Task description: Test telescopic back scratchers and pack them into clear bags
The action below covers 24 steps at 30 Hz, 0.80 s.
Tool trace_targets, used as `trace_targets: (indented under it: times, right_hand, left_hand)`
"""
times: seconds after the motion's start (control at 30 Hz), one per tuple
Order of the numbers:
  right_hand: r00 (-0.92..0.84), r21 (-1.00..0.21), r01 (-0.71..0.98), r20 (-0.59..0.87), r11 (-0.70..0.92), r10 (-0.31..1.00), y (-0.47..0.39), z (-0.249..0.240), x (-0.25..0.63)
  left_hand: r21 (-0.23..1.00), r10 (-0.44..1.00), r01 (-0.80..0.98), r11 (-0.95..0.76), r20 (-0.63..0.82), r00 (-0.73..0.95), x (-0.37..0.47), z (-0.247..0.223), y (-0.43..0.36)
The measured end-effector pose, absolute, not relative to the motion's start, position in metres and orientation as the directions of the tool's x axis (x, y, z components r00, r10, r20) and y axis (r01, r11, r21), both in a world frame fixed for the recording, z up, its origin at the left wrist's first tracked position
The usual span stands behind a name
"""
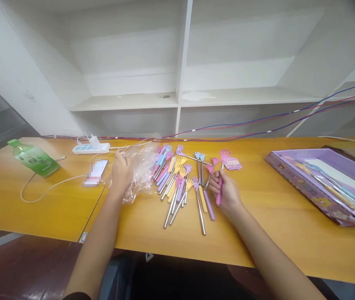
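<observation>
Upright in my right hand (226,191) is a pink back scratcher (225,155), its hand-shaped head pointing away from me and my fingers wrapped round the handle. Beside that head lies a small pink card tag (233,163). My left hand (122,170) is closed on the edge of a clear plastic bag (144,166), part of a crumpled heap of clear plastic. Between my hands a loose pile of back scratchers (177,179) lies on the table, with yellow, pink, blue and purple heads and metal or coloured shafts.
A purple box (308,196) with wrapped back scratchers stands at the right of the wooden table (258,246). To the left are a green bottle (33,158), a phone (97,171) on a white cable and a power strip (89,148). White shelves (242,98) rise behind.
</observation>
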State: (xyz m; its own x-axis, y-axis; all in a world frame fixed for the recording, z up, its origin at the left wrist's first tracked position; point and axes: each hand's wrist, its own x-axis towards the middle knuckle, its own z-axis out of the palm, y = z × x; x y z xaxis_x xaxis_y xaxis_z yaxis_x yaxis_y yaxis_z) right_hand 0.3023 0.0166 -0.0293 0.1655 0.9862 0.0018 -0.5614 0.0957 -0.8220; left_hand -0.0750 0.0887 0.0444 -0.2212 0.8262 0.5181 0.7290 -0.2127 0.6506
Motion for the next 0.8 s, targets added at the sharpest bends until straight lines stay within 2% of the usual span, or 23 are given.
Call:
trace_targets:
  times: [0.07, 0.13, 0.23, 0.33, 0.47, 0.57, 0.67, 0.8]
  right_hand:
    - [0.189, -0.824, -0.551, 0.029, 0.13, 0.982, 0.015, -0.025, 0.302]
    - [0.216, -0.833, -0.527, 0.06, 0.168, 0.975, 0.013, -0.02, 0.301]
    - [0.23, -0.869, -0.453, 0.1, 0.198, 0.968, 0.006, -0.014, 0.296]
    - [0.177, -0.921, -0.327, 0.159, 0.211, 0.971, -0.001, -0.011, 0.291]
    - [0.221, -0.939, -0.227, 0.208, 0.258, 0.953, -0.004, -0.008, 0.286]
    - [0.294, -0.909, -0.319, 0.173, 0.267, 0.94, -0.002, -0.006, 0.29]
    - [0.337, -0.865, -0.422, 0.129, 0.272, 0.933, 0.001, -0.005, 0.298]
    - [0.297, -0.858, -0.467, 0.076, 0.215, 0.952, 0.004, -0.009, 0.296]
  left_hand:
    - [0.743, 0.786, 0.546, -0.387, 0.575, -0.226, -0.068, 0.046, 0.085]
    - [0.809, 0.803, 0.301, -0.506, 0.569, -0.179, -0.055, 0.048, 0.077]
    - [0.89, 0.888, 0.014, -0.456, 0.454, 0.07, -0.03, 0.049, 0.06]
    - [0.955, 0.888, -0.013, -0.297, 0.281, 0.363, -0.009, 0.042, 0.041]
    - [0.956, 0.849, 0.143, -0.256, 0.152, 0.505, 0.002, 0.029, 0.029]
    - [0.963, 0.854, 0.174, -0.208, 0.092, 0.511, 0.001, 0.023, 0.035]
    - [0.989, 0.88, 0.106, -0.105, 0.043, 0.474, -0.003, 0.027, 0.048]
    - [0.982, 0.918, -0.186, 0.043, 0.035, 0.396, -0.009, 0.043, 0.057]
